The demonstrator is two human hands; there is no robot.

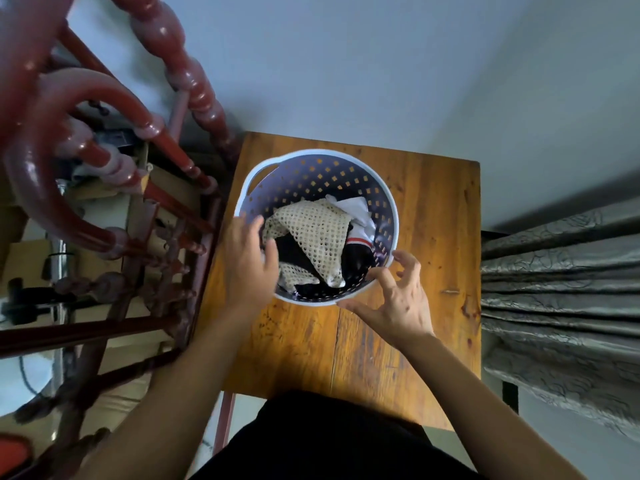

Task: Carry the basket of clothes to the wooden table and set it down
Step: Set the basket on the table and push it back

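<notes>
A round white plastic basket (313, 178) with square holes stands on the wooden table (429, 216). Inside it lie a cream mesh garment (315, 230), dark clothes and a white piece with a red stripe. My left hand (247, 261) lies over the basket's near left rim, fingers together and reaching inside over the clothes. Whether it grips the rim is hidden. My right hand (394, 299) hovers at the near right rim with its fingers spread and curled, its fingertips just at the rim's edge.
A red-brown turned-wood chair frame (114, 188) stands close on the left, beside the table's left edge. Cardboard boxes and clutter lie beneath it. A grey patterned curtain (561, 289) hangs to the right. A pale wall (346, 64) is behind the table.
</notes>
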